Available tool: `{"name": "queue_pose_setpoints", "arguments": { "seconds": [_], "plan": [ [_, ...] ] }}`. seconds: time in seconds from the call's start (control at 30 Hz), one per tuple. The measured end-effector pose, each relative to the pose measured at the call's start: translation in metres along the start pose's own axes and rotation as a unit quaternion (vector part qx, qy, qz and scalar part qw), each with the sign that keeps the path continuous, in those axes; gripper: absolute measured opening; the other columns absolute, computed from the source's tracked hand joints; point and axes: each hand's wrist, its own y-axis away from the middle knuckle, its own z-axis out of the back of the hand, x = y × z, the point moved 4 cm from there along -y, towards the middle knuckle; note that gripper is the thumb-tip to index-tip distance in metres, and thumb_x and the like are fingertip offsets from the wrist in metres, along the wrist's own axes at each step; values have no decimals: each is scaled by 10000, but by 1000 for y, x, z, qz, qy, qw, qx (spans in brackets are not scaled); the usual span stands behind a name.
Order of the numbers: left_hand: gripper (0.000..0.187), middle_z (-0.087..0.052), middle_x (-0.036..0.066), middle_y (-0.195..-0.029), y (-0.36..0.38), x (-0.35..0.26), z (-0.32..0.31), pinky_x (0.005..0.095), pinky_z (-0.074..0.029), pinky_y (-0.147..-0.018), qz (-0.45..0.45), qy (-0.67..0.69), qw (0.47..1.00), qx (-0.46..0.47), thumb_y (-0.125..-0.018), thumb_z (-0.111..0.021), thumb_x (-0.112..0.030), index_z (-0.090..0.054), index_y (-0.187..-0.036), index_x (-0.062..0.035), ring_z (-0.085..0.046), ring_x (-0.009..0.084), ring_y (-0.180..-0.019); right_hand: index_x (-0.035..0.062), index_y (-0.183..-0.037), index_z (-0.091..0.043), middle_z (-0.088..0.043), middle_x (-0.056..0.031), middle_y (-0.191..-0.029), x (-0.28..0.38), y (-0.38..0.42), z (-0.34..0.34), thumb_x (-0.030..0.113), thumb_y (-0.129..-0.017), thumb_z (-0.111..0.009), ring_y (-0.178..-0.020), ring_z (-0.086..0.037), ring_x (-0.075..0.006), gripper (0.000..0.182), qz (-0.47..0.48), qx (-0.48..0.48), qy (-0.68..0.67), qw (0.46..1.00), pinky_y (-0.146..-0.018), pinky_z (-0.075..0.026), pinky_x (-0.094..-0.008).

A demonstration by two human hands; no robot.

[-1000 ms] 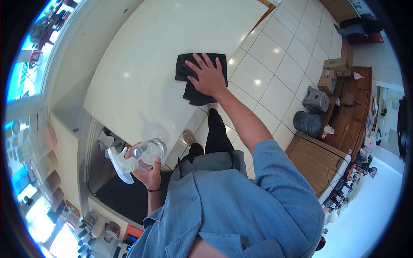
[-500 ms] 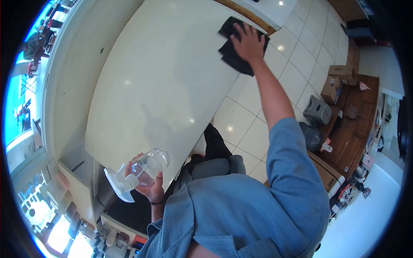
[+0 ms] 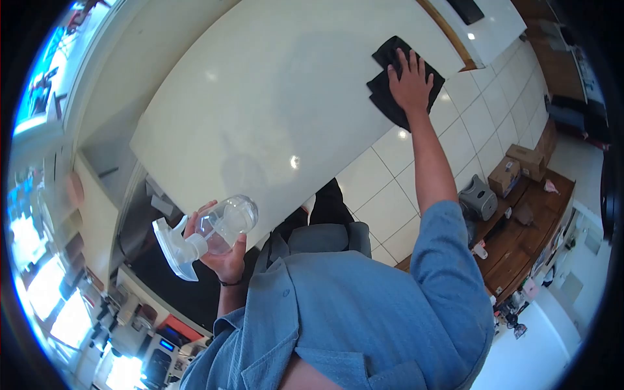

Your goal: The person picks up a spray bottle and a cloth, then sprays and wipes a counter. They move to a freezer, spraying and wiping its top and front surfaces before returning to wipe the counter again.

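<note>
My left hand (image 3: 225,261) is wrapped around a clear spray bottle (image 3: 235,218) with a white trigger head. The bottle is tilted, its head toward the lower left, near the front edge of the white tabletop (image 3: 260,97). With the arm stretched out, my right hand (image 3: 411,84) lies flat with fingers apart on a folded black cloth (image 3: 389,96). That cloth rests on the tabletop by its right-hand edge, and part of it is hidden under the palm.
A wooden strip (image 3: 448,32) borders the table's far right end. Tiled floor (image 3: 387,195) lies to the right. Beyond it are a grey stool (image 3: 479,197), cardboard boxes (image 3: 505,175) and a brown wooden surface (image 3: 520,240). A wall runs along the table's left side.
The view has turned and shifted. My right hand and the black cloth are a little farther from the table's far right corner. The left hand still holds the spray bottle.
</note>
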Motion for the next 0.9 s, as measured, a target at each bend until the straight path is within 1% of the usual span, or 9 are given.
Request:
{"name": "queue_pose_setpoints", "arguments": {
  "seconds": [0.1,0.13,0.27,0.37,0.5,0.53,0.67,0.73,0.9],
  "plan": [
    [897,-514,204,-1287,19,9,42,507,-403,-1090,0,7,1000,-19,-702,-821,-151,-314,-1432,-30,-519,350,-1253,284,-1530,-347,-281,-63,-1614,68,52,6,491,-984,-453,-1488,-246,-320,594,64,-8,-14,998,-1162,-198,-630],
    [897,-513,205,-1289,26,10,56,507,-404,-1089,-2,4,1000,-26,-700,-821,-145,-314,-1431,-28,-519,349,-1253,274,-1513,-384,-311,-69,-1598,93,72,10,471,-973,-488,-1476,-269,-322,584,88,-23,-23,996,-1152,-216,-630],
    [901,-515,216,-1283,59,19,112,501,-402,-1090,-3,7,998,-67,-701,-821,-122,-310,-1437,-31,-520,345,-1250,260,-1486,-435,-347,-78,-1576,193,149,18,449,-948,-534,-1462,-293,-329,579,192,-33,-50,980,-1140,-233,-633],
    [901,-513,231,-1295,85,24,150,493,-421,-1077,-3,10,994,-110,-702,-822,-119,-308,-1437,-34,-527,340,-1239,244,-1459,-474,-369,-95,-1558,262,207,24,423,-915,-586,-1447,-313,-338,583,260,-24,-88,961,-1134,-240,-636],
    [905,-505,243,-1314,115,30,191,484,-448,-1061,6,17,983,-181,-695,-821,-115,-306,-1435,-32,-529,337,-1238,240,-1439,-492,-376,-105,-1549,345,277,27,401,-889,-633,-1442,-319,-343,590,358,-1,-133,924,-1136,-248,-627],
    [907,-503,246,-1318,122,30,199,483,-454,-1057,7,15,980,-198,-693,-820,-113,-306,-1435,-32,-529,337,-1239,234,-1435,-493,-376,-106,-1546,361,291,28,388,-872,-661,-1446,-309,-342,607,380,6,-145,913,-1139,-247,-623],
    [905,-498,241,-1318,150,33,225,484,-454,-1063,19,-5,967,-255,-689,-817,-101,-305,-1432,-27,-527,339,-1242,213,-1429,-494,-366,-114,-1543,416,345,32,388,-850,-688,-1453,-289,-338,636,459,54,-186,867,-1145,-246,-613],
    [902,-495,237,-1319,158,37,231,484,-452,-1065,24,-9,961,-274,-694,-816,-98,-303,-1431,-21,-527,340,-1242,217,-1430,-492,-372,-104,-1541,436,366,30,389,-840,-701,-1448,-297,-333,649,488,56,-196,849,-1155,-240,-594],
    [895,-495,226,-1315,157,33,225,482,-433,-1086,30,-15,959,-283,-708,-820,-106,-299,-1429,-6,-521,343,-1253,244,-1445,-476,-375,-61,-1552,437,365,35,378,-860,-686,-1448,-313,-293,636,503,81,-208,835,-1168,-229,-566]
  ]
}}
